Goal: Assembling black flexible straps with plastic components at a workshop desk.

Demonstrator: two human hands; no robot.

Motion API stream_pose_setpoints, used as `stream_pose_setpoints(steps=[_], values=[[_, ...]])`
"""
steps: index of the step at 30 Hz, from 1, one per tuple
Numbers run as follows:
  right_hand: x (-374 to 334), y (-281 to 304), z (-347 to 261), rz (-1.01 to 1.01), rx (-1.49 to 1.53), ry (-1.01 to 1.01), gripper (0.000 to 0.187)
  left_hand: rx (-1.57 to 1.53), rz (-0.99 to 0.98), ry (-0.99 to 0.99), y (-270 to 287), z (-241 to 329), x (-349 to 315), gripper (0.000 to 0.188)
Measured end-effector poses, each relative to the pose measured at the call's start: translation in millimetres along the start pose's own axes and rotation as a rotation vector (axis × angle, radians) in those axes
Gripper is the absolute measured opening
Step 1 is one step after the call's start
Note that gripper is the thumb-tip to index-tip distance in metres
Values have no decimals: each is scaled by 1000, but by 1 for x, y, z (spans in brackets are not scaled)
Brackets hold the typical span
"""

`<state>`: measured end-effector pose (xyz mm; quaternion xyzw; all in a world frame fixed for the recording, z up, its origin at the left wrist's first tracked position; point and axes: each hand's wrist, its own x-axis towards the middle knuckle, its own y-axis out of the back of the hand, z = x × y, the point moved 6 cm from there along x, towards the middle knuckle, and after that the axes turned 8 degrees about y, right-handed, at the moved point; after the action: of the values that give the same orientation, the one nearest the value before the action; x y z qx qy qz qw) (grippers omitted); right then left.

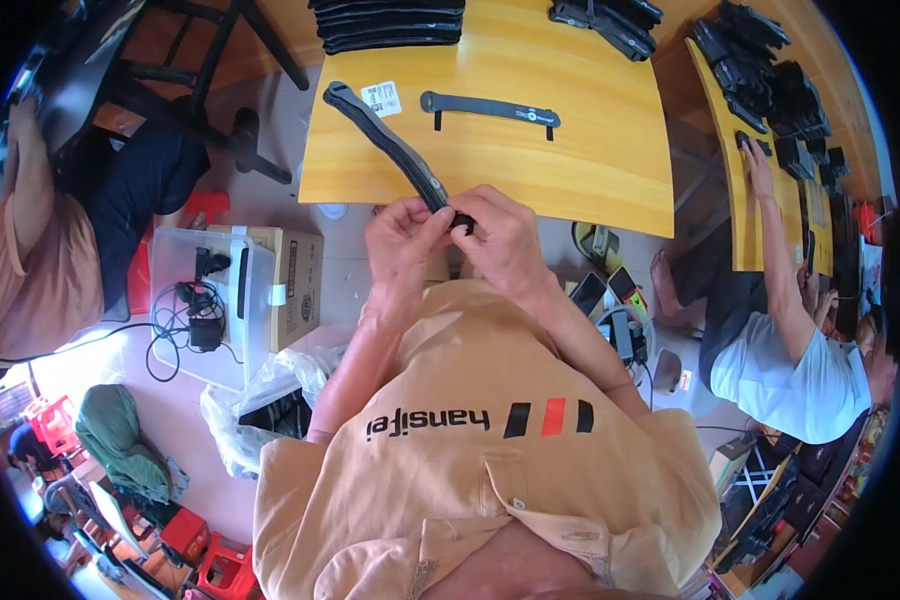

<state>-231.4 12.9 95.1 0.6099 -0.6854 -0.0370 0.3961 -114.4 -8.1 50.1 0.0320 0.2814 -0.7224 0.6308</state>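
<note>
Broad yellow wooden table [570,150], smooth and glossy, edges bowed by the lens. Stacks of flat black pieces [390,25] along its far rim. At left on the floor, a brown cardboard box [295,285] behind a clear plastic bin [185,345] with black cables inside.

Long black strap [385,140], matte and slightly curved, slanting from the table's near-left part down over the edge to both hands. Left hand [402,240] pinched on the strap's lower end, fingers bunched. Right hand [500,245] just beside it, touching, thumb and forefinger closed on the same end.

Second black strap [490,108] flat on the table, apart. Small white rectangular label [381,98] with dark print beside the long strap's upper end.
</note>
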Motion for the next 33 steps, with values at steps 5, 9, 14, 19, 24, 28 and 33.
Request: stream_pose_setpoints(steps=[5,9,14,19,24,28,33], values=[[-2,4,4,-7,49,-48,21,331,-133,124,-1,-1,5,16],[-1,4,5,-56,53,-75,21,391,-188,127,-3,-3,4,21],[4,4,11,-92,158,-195,20,308,-153,102,-3,0,-2,23],[2,-7,24,-98,625,-459,21,159,-96,81,3,-4,0,24],[6,-7,22,-90,890,-510,16,86,-49,12,8,9,2,22],[6,-1,24,-326,677,-424,11,150,-25,65,9,15,-2,21],[22,6,3,-578,367,-29,16,360,-141,96,0,28,-15,21]])
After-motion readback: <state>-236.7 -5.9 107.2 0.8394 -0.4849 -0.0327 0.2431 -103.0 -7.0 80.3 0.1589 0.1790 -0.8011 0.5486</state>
